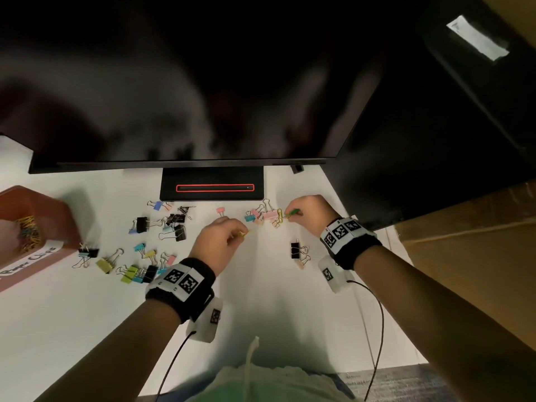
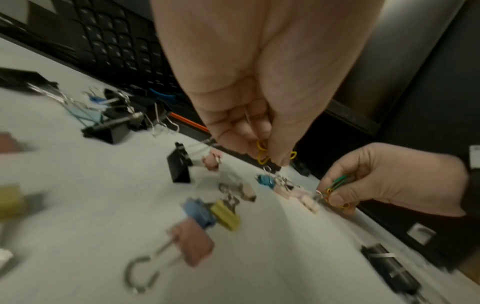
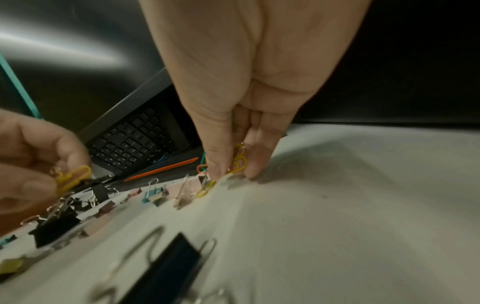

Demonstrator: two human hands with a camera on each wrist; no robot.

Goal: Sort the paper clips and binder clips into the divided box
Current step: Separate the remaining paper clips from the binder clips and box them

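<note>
- Fingers of the left hand point(image 1: 216, 242) pinch a few yellow paper clips point(image 2: 262, 152) above the white desk point(image 1: 72, 329).
- Right hand point(image 1: 309, 211) fingers pinch green and orange paper clips point(image 2: 336, 184), pulling at a yellow paper clip point(image 1: 280, 213) beside the pink binder clips point(image 1: 268, 214).
- Divided box point(image 1: 62, 210) sits far left; its labelled section already holds a pile of paper clips point(image 1: 29, 232).
- Binder clips point(image 1: 139, 248) are scattered loose across the desk, so by my reading that half of the sorting is not yet begun.

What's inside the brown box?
The brown box holds a pile of colourful paper clips in the one compartment showing. The rest of it runs off the picture's edge, so that part is unseen.
</note>
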